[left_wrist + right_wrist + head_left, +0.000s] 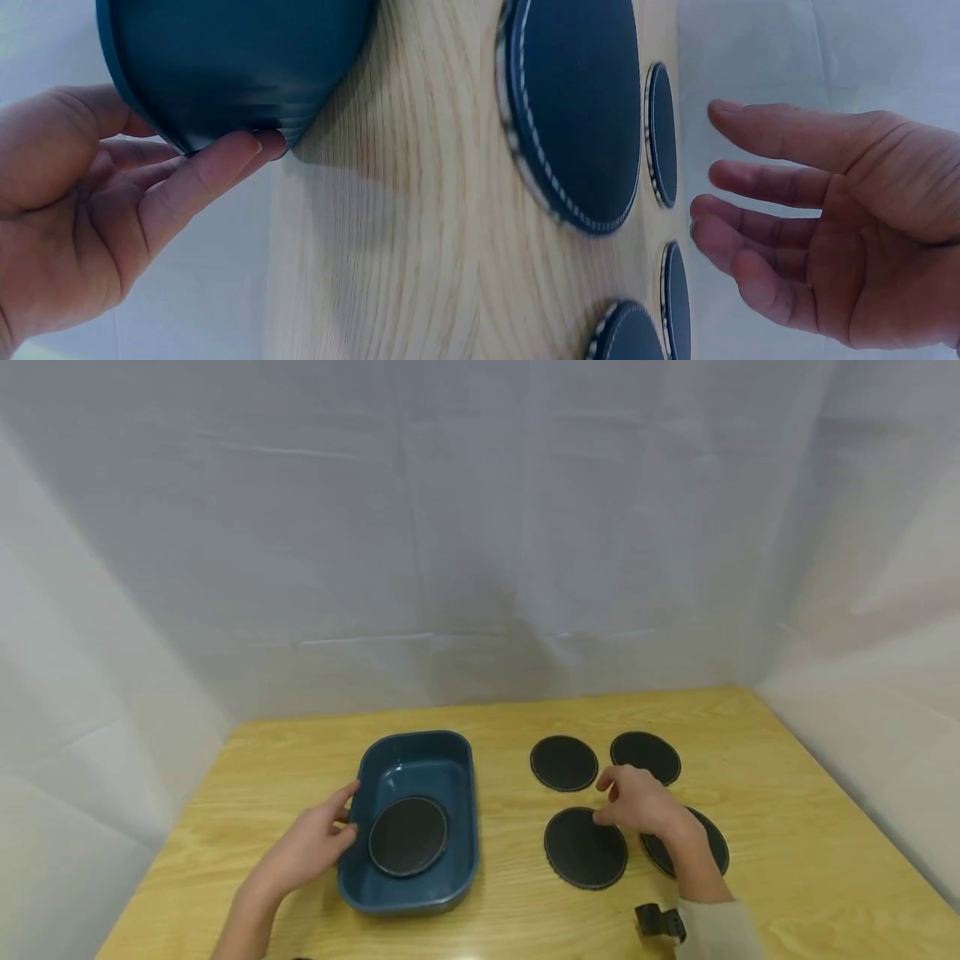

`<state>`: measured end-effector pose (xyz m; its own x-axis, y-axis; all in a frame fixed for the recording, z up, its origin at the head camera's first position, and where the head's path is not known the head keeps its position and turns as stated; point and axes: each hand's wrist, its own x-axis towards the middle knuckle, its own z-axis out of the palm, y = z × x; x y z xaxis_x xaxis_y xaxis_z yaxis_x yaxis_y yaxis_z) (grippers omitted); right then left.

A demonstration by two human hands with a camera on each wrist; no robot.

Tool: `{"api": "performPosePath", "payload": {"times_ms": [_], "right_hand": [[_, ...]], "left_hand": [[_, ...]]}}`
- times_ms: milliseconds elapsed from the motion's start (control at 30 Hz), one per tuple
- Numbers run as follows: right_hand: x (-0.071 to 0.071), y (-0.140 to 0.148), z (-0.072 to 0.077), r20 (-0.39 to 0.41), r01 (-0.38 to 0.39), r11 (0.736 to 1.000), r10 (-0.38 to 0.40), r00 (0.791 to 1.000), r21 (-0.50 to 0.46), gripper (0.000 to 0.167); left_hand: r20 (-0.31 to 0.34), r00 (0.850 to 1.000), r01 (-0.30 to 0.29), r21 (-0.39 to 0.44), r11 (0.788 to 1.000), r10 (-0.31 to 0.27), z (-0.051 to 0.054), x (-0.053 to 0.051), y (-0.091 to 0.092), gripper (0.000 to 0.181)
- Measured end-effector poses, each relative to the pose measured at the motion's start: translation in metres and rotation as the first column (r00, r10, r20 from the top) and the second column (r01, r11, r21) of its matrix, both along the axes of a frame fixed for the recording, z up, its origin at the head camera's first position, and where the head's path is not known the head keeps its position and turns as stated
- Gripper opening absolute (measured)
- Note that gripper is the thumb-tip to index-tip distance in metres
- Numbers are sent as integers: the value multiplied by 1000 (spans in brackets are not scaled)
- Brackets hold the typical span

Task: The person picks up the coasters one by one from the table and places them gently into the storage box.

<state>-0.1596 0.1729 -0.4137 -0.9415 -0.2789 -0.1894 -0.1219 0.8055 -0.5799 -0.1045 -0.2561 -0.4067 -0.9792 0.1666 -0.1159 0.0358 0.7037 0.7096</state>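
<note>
A blue rectangular dish (461, 760) with rounded corners stands on the table, and one round black stitched coaster (408, 837) lies flat inside it. My left hand (309, 847) touches the dish's left side from outside, its fingers lying along the wall and rim in the left wrist view. To the right of the dish, my right hand (641, 802) hovers over several similar coasters, fingers loosely bent with nothing between them. The near-left coaster (585, 852) is under its fingertips, apart from them in the right wrist view. My forearm partly covers the near-right coaster (708, 839).
Two more coasters lie farther back, a left one (564, 763) and a right one (647, 755). The light wood table (510, 893) meets a pale sheet (480, 568) behind and at the sides. A small black device (660, 922) sits at the right wrist.
</note>
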Motion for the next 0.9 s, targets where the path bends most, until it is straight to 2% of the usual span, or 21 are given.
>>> {"api": "performPosePath", "payload": {"times_ms": [233,367,567,900], "right_hand": [[1,5,-2,33,-7,988,2,999,154,54],[0,6,-3,51,-11,978,0,999,210,54],[0,9,-6,97,-27,974,5,995,225,59],[2,11,-10,105,-55,976,33,994,210,57]], "left_hand": [[33,999,-5,29,1000,4,2,5,-2,62],[16,1000,13,-6,1000,-13,5,3,0,62],[17,999,40,-27,999,-39,7,-1,4,62],[31,999,33,-29,999,-32,5,0,9,63]]}}
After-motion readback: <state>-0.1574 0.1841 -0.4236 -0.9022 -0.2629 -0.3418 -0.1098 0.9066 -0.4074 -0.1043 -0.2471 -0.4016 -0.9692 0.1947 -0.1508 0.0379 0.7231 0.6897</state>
